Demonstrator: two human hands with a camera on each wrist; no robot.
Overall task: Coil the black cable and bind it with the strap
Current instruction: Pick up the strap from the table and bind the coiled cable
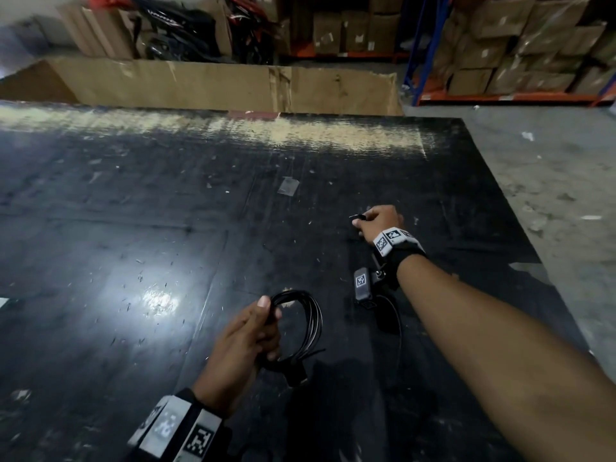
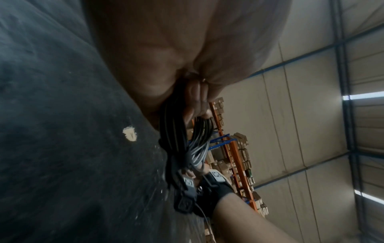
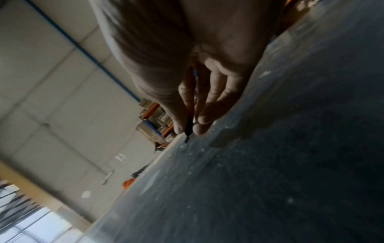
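The black cable (image 1: 308,323) is wound into a coil of several loops, and my left hand (image 1: 248,338) grips it by one side just above the black table (image 1: 133,245). Its plug end (image 1: 296,373) hangs below the fist. In the left wrist view the coil's loops (image 2: 180,136) run out from under my curled fingers. Farther out and to the right, my right hand (image 1: 376,221) pinches a thin black strap (image 1: 358,216) between thumb and fingertips. The right wrist view shows the strap's tip (image 3: 188,129) sticking out past the pinch, close to the tabletop.
A small clear plastic scrap (image 1: 288,186) lies on the table beyond my right hand. A long open cardboard box (image 1: 206,83) stands past the far edge. Shelves of cartons (image 1: 520,48) fill the back right, and the concrete floor (image 1: 550,181) lies off the right edge.
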